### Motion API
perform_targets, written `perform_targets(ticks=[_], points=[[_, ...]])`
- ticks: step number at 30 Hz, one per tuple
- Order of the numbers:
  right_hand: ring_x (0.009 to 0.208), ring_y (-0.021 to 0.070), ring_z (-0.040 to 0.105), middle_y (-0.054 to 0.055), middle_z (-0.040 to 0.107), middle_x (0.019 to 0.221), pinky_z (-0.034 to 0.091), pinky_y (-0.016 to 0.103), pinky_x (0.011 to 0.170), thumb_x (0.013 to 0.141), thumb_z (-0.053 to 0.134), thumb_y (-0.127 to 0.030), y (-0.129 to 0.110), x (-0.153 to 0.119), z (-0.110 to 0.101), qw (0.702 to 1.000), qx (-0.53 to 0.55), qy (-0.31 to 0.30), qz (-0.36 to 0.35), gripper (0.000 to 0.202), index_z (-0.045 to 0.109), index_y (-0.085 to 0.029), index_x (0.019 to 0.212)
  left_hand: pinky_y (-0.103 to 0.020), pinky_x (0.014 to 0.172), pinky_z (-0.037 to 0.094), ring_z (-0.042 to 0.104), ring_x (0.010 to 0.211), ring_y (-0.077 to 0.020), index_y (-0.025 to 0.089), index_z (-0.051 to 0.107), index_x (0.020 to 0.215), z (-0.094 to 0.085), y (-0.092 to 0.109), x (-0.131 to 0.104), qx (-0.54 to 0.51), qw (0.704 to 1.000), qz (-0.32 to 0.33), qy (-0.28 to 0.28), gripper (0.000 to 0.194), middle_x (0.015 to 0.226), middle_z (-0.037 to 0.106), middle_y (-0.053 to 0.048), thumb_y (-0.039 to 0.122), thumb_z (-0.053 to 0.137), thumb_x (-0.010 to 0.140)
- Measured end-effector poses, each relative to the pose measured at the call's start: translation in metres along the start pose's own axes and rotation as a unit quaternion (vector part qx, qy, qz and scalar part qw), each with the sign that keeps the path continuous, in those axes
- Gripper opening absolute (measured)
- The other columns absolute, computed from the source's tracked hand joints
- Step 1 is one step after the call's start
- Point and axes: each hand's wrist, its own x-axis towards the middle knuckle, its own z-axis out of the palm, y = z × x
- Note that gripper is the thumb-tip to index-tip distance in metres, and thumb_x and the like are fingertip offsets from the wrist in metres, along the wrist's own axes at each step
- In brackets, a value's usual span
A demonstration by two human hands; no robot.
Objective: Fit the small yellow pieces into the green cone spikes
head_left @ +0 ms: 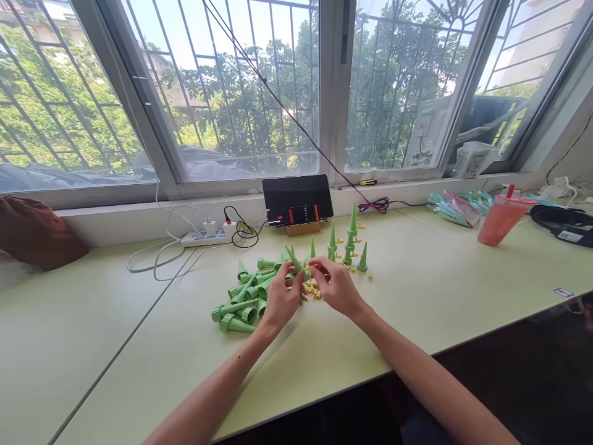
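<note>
My left hand (pixel 281 295) is closed around a green plastic cone spike (pixel 293 257), its tip pointing up and to the left. Close against it, my right hand (pixel 338 288) pinches a small yellow plastic piece (pixel 307 268) at the cone's side; the fingers partly hide it. Beneath the hands lies a heap of loose yellow pieces (pixel 314 290). To the left, several green cone spikes (pixel 250 292) are piled on their sides. Behind my right hand, other green cones (pixel 351 238) stand upright, some stacked, with yellow T-shaped pieces sticking out sideways.
A tablet (pixel 297 193) with a phone (pixel 304 214) before it leans near the windowsill. A power strip (pixel 189 239) with cables lies at the left. To the right are a red drink cup (pixel 503 221), plastic packets (pixel 451 208) and a black strap (pixel 567 224). The table (pixel 445 284) has a front edge.
</note>
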Motion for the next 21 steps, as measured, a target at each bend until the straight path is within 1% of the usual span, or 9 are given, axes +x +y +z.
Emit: perform_targets(ticks=[3, 8, 12, 17, 21], points=[[0.065, 0.0139, 0.058, 0.005, 0.065, 0.083, 0.045, 0.024, 0.06, 0.093, 0.044, -0.026, 0.0013, 0.0001, 0.0002, 1.0, 0.011, 0.004, 0.003, 0.019, 0.059, -0.018, 0.103, -0.02, 0.035, 0.045, 0.06, 0.051, -0.01, 0.02, 0.052, 0.096, -0.0003, 0.0011, 0.0006, -0.012, 1.0, -0.003, 0.004, 0.028, 0.103, 0.061, -0.006, 0.045, 0.055, 0.084], [0.066, 0.0141, 0.058, 0.004, 0.064, 0.08, 0.046, 0.025, 0.062, 0.093, 0.045, -0.026, 0.0046, 0.0004, 0.0007, 1.0, 0.013, 0.008, 0.004, 0.016, 0.059, -0.017, 0.096, -0.02, 0.037, 0.045, 0.061, 0.053, -0.0112, 0.019, 0.054, 0.095, -0.0003, 0.0042, -0.0012, 0.004, 1.0, 0.005, 0.007, 0.029, 0.097, 0.063, -0.005, 0.046, 0.056, 0.084], [0.065, 0.0142, 0.056, 0.004, 0.062, 0.077, 0.045, 0.025, 0.06, 0.092, 0.046, -0.026, 0.0062, 0.0012, 0.0009, 1.0, 0.02, 0.008, 0.01, 0.016, 0.058, -0.017, 0.091, -0.02, 0.041, 0.047, 0.06, 0.056, -0.0104, 0.02, 0.053, 0.1, -0.001, 0.0029, -0.0025, 0.034, 0.999, 0.02, -0.002, 0.032, 0.094, 0.063, -0.003, 0.045, 0.061, 0.081], [0.062, 0.0143, 0.055, 0.003, 0.062, 0.074, 0.043, 0.025, 0.057, 0.092, 0.046, -0.026, 0.0066, 0.0019, 0.0012, 0.999, 0.031, 0.006, 0.017, 0.015, 0.058, -0.017, 0.089, -0.02, 0.04, 0.049, 0.058, 0.056, -0.0089, 0.02, 0.052, 0.103, -0.0005, 0.0, -0.0022, 0.026, 0.999, 0.022, -0.013, 0.04, 0.098, 0.061, -0.003, 0.047, 0.065, 0.077], [0.06, 0.0139, 0.054, 0.002, 0.06, 0.07, 0.042, 0.024, 0.055, 0.091, 0.046, -0.026, 0.0071, 0.0019, 0.001, 0.999, 0.031, 0.003, 0.022, 0.015, 0.058, -0.017, 0.087, -0.02, 0.039, 0.049, 0.059, 0.056, -0.0095, 0.019, 0.052, 0.102, -0.0001, -0.0033, -0.0018, 0.024, 0.999, 0.021, -0.012, 0.038, 0.098, 0.061, -0.004, 0.046, 0.064, 0.078]])
